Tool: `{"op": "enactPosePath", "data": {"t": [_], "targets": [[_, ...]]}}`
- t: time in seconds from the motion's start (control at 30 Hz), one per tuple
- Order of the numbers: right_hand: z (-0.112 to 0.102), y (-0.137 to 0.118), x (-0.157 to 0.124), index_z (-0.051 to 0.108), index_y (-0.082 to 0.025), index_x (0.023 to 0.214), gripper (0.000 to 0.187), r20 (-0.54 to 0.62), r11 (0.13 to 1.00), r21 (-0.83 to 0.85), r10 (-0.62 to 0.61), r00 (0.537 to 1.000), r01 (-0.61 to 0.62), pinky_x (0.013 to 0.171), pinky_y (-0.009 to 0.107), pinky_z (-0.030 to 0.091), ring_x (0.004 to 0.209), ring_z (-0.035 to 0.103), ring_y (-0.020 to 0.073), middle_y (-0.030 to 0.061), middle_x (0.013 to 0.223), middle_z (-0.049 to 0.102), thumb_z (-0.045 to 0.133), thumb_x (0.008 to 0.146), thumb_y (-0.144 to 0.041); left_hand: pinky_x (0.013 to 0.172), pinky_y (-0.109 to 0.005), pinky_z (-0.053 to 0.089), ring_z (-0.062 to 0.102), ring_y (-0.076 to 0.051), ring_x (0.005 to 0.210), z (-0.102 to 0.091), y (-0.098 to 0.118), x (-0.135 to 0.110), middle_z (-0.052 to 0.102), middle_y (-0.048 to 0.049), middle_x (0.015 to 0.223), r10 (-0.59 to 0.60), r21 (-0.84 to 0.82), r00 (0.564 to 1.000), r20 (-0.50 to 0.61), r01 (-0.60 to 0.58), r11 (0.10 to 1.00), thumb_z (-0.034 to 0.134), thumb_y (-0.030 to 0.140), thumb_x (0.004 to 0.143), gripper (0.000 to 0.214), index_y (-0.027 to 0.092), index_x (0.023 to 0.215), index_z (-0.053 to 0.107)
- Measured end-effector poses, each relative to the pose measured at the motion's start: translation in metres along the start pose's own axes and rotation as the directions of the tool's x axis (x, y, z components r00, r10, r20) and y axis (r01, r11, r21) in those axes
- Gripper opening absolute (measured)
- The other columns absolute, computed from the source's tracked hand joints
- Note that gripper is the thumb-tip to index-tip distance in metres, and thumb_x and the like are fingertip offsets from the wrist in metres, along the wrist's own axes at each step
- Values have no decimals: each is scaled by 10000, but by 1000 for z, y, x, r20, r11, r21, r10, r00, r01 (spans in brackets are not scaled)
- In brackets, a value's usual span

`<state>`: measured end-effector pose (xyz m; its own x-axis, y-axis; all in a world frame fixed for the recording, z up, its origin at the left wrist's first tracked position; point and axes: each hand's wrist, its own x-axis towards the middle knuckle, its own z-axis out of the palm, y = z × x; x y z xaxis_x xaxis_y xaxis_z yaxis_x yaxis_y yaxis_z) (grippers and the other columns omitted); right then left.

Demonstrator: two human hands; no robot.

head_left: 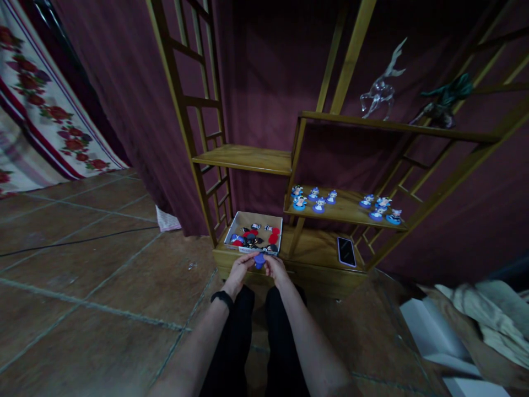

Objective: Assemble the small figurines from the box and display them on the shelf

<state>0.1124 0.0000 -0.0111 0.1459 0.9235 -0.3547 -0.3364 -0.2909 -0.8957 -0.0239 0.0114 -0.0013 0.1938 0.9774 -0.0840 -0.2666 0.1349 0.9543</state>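
Observation:
A small purple figurine point(259, 261) is held between my two hands, in front of the box's near edge. My left hand point(242, 269) pinches it from the left with thumb and fingers. The curled fingers of my right hand point(274, 267) close on its right side. Just beyond them, a shallow cardboard box point(232, 227) holds several small figures and pieces in red, black, white and blue. The details of the held figurine are too small to make out.
The box sits on the wooden cabinet's low shelf point(314, 242), where a phone point(346, 251) lies to the right. Several small figurines point(319, 205) stand in two groups on the shelf above. Higher up are a glass deer point(380, 91) and a dark green statue point(446, 102).

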Motion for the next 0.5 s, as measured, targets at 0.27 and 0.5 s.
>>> {"op": "enactPosePath", "data": {"t": [0.27,0.5], "targets": [[-2,-4,-3,532,-150,580,284,41,997,-14,71,997,-70,319,155,282,289,363,29,-65,401,484,564,683,-413,776,-276,394,577,-168,796,0,-1,1,677,-74,893,10,3,999,35,-11,1000,710,198,561,359,148,916,691],[-3,1,3,490,-169,547,347,-24,997,-79,-11,1000,9,307,160,225,282,308,32,-78,366,418,549,670,-487,690,-263,415,575,-155,708,0,-5,2,680,-74,801,-17,28,1000,22,16,999,743,248,541,344,142,865,697]]}}
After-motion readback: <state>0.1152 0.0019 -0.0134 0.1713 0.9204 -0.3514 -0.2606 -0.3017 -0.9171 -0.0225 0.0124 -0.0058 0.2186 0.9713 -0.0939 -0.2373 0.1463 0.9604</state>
